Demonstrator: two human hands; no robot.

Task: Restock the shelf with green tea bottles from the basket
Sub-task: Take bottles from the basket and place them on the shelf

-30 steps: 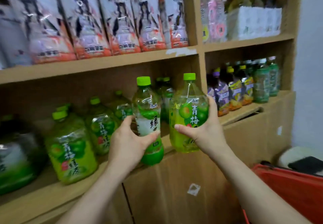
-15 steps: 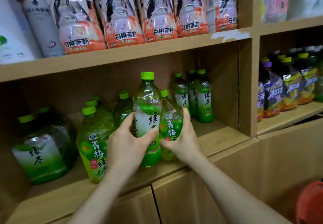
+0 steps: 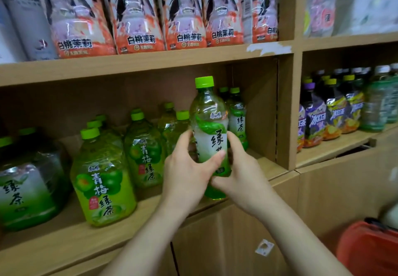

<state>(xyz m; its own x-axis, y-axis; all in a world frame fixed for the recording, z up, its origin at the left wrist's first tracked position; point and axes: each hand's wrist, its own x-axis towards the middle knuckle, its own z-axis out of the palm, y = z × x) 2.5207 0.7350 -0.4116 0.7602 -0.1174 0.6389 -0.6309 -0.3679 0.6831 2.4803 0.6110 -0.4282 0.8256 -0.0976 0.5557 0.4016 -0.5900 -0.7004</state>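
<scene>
Both hands hold one green tea bottle [image 3: 210,125] with a green cap and white-green label, upright, just above the front edge of the middle shelf [image 3: 267,170]. My left hand [image 3: 187,172] wraps its left side, thumb across the label. My right hand [image 3: 239,172] grips its right side and lower part. Behind it stand more green tea bottles [image 3: 237,120]. To the left stand several green plum tea bottles [image 3: 103,181], the nearest at the shelf front. The red basket [image 3: 366,252] shows at the bottom right corner.
Peach jasmine tea bottles [image 3: 137,17] fill the shelf above. A wooden divider [image 3: 286,112] bounds the compartment on the right; beyond it stand purple and yellow iced tea bottles [image 3: 318,120]. A large green tea bottle [image 3: 25,185] sits at far left. Cabinet doors [image 3: 215,243] lie below.
The plum tea bottle that my right hand held now stands on the shelf. My right hand has moved onto the green tea bottle, which has shifted to the right.
</scene>
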